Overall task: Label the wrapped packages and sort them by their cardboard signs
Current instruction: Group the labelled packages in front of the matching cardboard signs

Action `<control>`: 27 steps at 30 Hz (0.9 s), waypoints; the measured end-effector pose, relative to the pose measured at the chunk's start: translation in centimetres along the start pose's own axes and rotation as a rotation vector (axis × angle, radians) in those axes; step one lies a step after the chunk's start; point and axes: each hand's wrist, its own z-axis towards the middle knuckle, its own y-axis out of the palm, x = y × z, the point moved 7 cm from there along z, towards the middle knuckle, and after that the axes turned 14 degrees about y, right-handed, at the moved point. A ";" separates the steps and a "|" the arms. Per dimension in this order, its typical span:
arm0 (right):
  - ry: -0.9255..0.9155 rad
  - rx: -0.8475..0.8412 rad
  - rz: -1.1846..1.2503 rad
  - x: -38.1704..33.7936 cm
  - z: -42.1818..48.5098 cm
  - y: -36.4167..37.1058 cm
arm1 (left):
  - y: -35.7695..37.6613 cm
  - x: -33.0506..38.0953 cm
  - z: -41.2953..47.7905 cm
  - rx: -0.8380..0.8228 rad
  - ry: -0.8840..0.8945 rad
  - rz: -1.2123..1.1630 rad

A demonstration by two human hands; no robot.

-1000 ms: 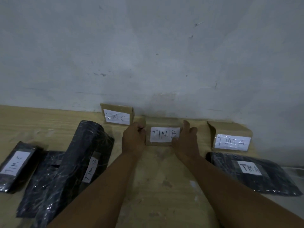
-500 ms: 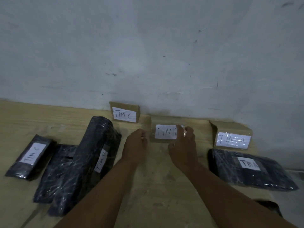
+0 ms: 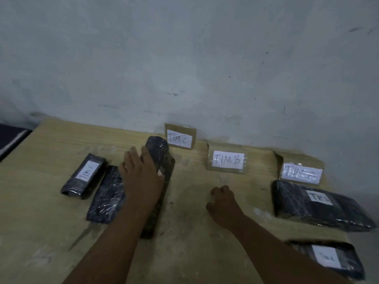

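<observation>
Three cardboard signs lean at the wall: TIM C (image 3: 180, 136), TIM B (image 3: 226, 160) and TIM A (image 3: 299, 170). My left hand (image 3: 141, 173) lies with spread fingers on the long black wrapped package (image 3: 162, 160) whose label it mostly covers. To its left lie a small package labelled TIM C (image 3: 84, 175) and an unlabelled-looking black package (image 3: 106, 195). My right hand (image 3: 222, 199) rests curled on the bare wood below the TIM B sign, holding nothing. A package labelled TIM A (image 3: 320, 203) lies under the TIM A sign, another labelled package (image 3: 330, 259) nearer me.
The wooden table (image 3: 51, 222) runs up to a grey wall (image 3: 184, 58). Its left edge borders a dark object (image 3: 10, 138) at far left. Its right edge drops off beside the TIM A packages.
Both hands left the TIM B sign, which now stands alone. My left hand moved left onto the long black package; my right hand pulled back toward me and curled on the table.
</observation>
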 end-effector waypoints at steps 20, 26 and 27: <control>-0.194 0.570 0.179 -0.6 -6.3 -7.7 | 2.8 8.2 -3.1 -0.409 0.634 -0.256; -0.260 0.545 -0.002 2.1 -7.9 -7.6 | 3.7 13.8 -1.9 -0.509 0.778 -0.361; -0.273 0.560 -0.044 2.3 -8.3 -7.6 | 3.9 14.5 -1.8 -0.539 0.794 -0.380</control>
